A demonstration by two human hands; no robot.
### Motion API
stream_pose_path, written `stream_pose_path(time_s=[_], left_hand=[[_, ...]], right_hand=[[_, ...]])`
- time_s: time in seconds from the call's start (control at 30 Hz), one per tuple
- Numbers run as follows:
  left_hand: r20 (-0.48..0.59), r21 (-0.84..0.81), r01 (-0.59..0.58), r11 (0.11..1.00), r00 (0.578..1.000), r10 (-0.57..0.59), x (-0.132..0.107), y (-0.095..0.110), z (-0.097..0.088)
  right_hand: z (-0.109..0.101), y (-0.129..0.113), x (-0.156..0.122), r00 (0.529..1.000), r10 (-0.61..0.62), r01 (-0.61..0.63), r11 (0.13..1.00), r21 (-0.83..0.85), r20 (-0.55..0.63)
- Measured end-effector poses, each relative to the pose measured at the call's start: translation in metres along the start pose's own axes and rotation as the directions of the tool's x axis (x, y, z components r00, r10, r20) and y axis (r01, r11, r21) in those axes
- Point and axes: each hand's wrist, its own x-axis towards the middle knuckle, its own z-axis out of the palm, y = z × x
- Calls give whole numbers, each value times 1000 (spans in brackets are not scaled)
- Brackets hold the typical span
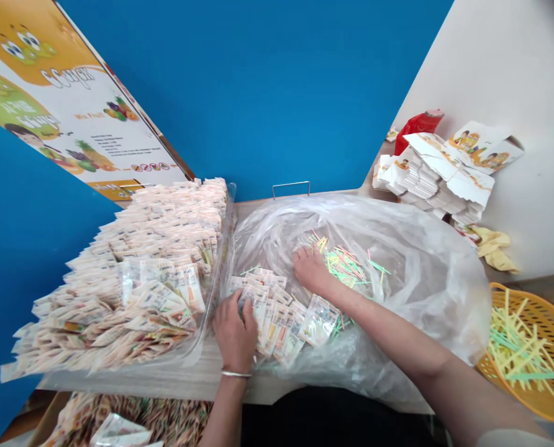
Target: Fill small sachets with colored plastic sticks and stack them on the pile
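Observation:
My left hand (pixel 234 332) lies palm down on a row of small clear sachets (pixel 277 320) spread at the mouth of a big clear plastic bag (pixel 417 273), fingers curled over their edge; a thin bangle circles its wrist. My right hand (pixel 310 268) reaches further into the bag, fingers bent down onto the sachets beside a loose heap of thin green, pink and yellow straws (pixel 346 264). What its fingers hold is hidden.
A large heap of the same sachets (pixel 137 279) fills a clear tray at left. Folded printed cartons (pixel 440 174) are stacked at back right, near a red packet (pixel 417 127). An orange basket (pixel 538 347) of straws sits at right. Blue wall behind.

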Motion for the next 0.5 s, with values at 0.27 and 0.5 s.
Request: stream_pose_path(time_s=[0.27, 0.5], left_hand=[[145, -418, 216, 882, 975, -169, 15, 69, -3], [507, -676, 631, 381, 774, -381, 62, 108, 71]], right_hand=[[0, 11, -17, 994, 95, -77, 959, 274, -51], [-7, 15, -23, 995, 64, -11, 823, 567, -74]])
